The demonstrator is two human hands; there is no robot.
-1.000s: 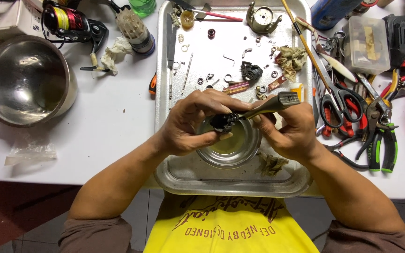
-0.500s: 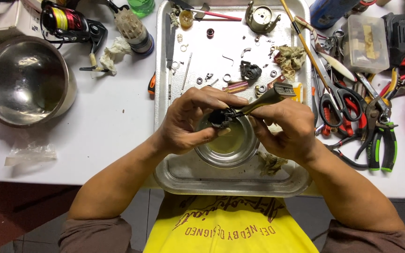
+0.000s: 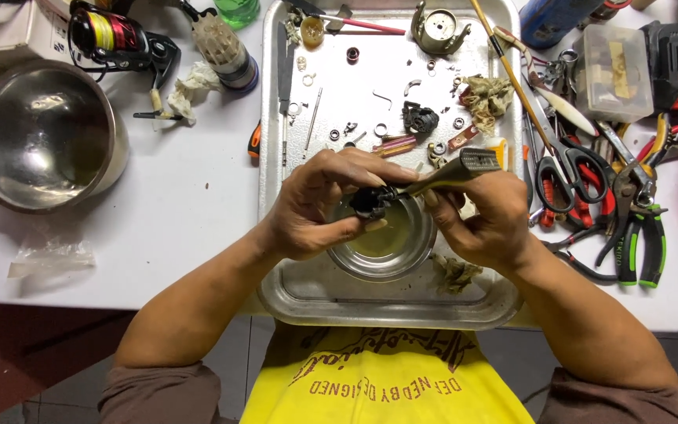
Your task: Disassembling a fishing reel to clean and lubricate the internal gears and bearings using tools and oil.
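Note:
My left hand [image 3: 319,204] grips a small black reel part [image 3: 370,202] over a little glass bowl of yellowish liquid [image 3: 386,243]. My right hand [image 3: 484,220] holds a brush with a flat olive-coloured handle [image 3: 457,169], its tip pressed against the black part. Both hands hover above a metal tray [image 3: 292,286] that rests on the white table [image 3: 174,212]. Small screws, rings, springs and a black gear piece [image 3: 419,118] lie scattered in the tray's far half.
A large steel bowl [image 3: 41,141] stands at the left, a fishing reel [image 3: 111,35] behind it. Scissors [image 3: 563,165], pliers [image 3: 637,228] and other tools crowd the right side. A clear plastic box [image 3: 612,72] and a crumpled rag [image 3: 488,96] lie at the back.
The brush and the black part have shifted only slightly between my hands; both hands stay over the small bowl.

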